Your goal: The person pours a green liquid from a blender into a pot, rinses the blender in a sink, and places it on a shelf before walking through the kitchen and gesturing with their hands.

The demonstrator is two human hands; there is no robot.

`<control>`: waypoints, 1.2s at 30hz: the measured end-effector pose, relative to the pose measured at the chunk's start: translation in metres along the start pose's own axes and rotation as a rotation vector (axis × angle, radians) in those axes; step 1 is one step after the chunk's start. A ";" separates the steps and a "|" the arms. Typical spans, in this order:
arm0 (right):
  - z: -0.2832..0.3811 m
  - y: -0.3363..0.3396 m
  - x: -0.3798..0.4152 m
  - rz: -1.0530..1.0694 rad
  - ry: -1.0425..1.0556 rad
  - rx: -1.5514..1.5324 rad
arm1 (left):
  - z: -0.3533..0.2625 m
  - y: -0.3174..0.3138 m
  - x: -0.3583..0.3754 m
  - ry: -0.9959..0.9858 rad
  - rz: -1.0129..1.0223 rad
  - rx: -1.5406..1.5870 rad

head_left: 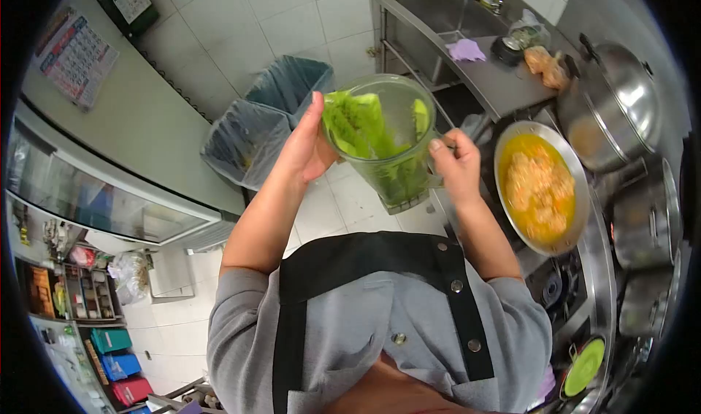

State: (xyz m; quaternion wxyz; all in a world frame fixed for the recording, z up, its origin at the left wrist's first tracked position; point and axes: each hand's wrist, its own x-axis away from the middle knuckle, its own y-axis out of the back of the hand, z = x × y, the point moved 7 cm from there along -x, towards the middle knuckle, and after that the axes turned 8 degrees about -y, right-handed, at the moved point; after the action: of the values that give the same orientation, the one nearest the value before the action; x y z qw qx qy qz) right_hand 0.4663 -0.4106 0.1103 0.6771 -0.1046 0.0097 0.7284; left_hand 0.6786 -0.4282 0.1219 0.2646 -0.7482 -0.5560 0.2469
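Note:
A clear blender jar (391, 167) is held up in front of my chest, tilted, with its wide mouth toward me. Green leaves (358, 125) that look like lettuce stand inside it, and darker green stuff fills the lower part. My right hand (456, 167) is closed around the jar's handle. On the other side, my left hand (310, 147) lies against the jar near the rim, fingers stretched and partly hidden behind it. Whether that palm bears any of the jar's weight is hard to see.
At right, a wide pan (540, 188) of orange stew sits on the stove beside a large steel pot (610, 107). A steel sink counter (489, 78) holds a purple cloth (466, 50). Lined bins (248, 140) stand ahead, a glass-fronted fridge (131, 188) at left.

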 end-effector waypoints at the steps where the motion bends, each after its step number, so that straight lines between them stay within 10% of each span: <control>1: -0.020 -0.010 -0.024 0.037 -0.086 -0.039 | -0.007 0.016 -0.013 -0.029 -0.117 -0.048; 9: -0.047 -0.085 -0.182 0.208 0.023 0.108 | -0.079 0.128 -0.123 -0.068 -0.361 -0.084; 20: -0.017 -0.027 -0.363 -0.235 0.336 0.295 | -0.141 0.077 -0.386 -0.145 -0.117 -0.230; 36: -0.031 0.159 -0.556 -0.601 0.314 0.011 | -0.027 -0.006 -0.730 0.057 0.326 -0.206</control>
State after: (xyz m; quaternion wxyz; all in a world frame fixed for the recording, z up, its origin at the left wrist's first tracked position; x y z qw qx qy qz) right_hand 0.3478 -0.9759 0.1518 0.8523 -0.2101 0.0863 0.4712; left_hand 0.5023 -1.1327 0.2008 0.1587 -0.8581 -0.4423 0.2071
